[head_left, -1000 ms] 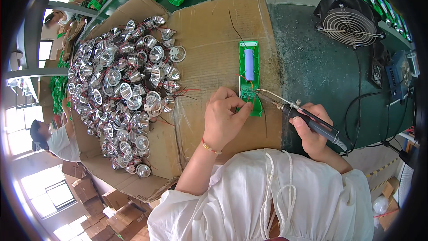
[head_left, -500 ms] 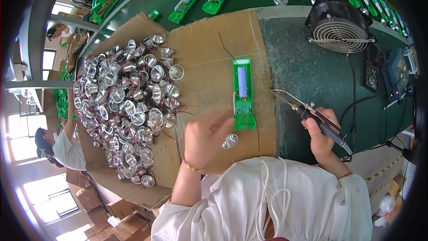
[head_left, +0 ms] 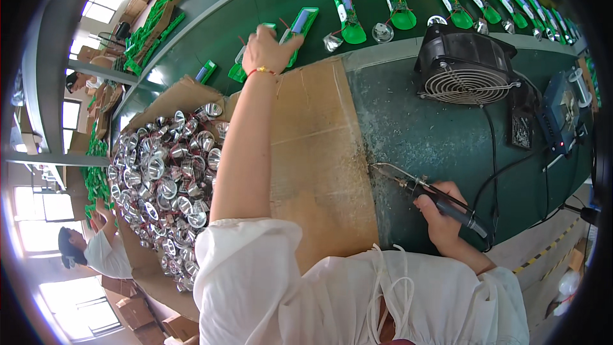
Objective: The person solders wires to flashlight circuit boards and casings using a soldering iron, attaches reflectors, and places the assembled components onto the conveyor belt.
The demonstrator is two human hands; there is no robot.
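My left hand (head_left: 267,52) reaches to the far side of the bench, fingers spread over two green plastic housings. One green housing (head_left: 302,32) with a purple cylindrical cell lies right beside the fingers; the other housing (head_left: 237,71) is partly covered by the hand. My right hand (head_left: 442,217) is wrapped round a black soldering iron (head_left: 471,220) with a thin curved metal tube along it. Its tip points left, above the bench near the edge of the brown cardboard sheet (head_left: 319,172).
Shiny cone-shaped reflectors (head_left: 167,188) with red wires fill a cardboard box at left. More green housings (head_left: 348,19), some with reflectors, line the far side. A black fan (head_left: 466,67) and a blue soldering station (head_left: 562,121) stand at right. Other people work at far left.
My left hand has moved from the cardboard to the far row. The housing and reflector have left the cardboard; another housing with a reflector now lies in the row. The right hand keeps the iron.
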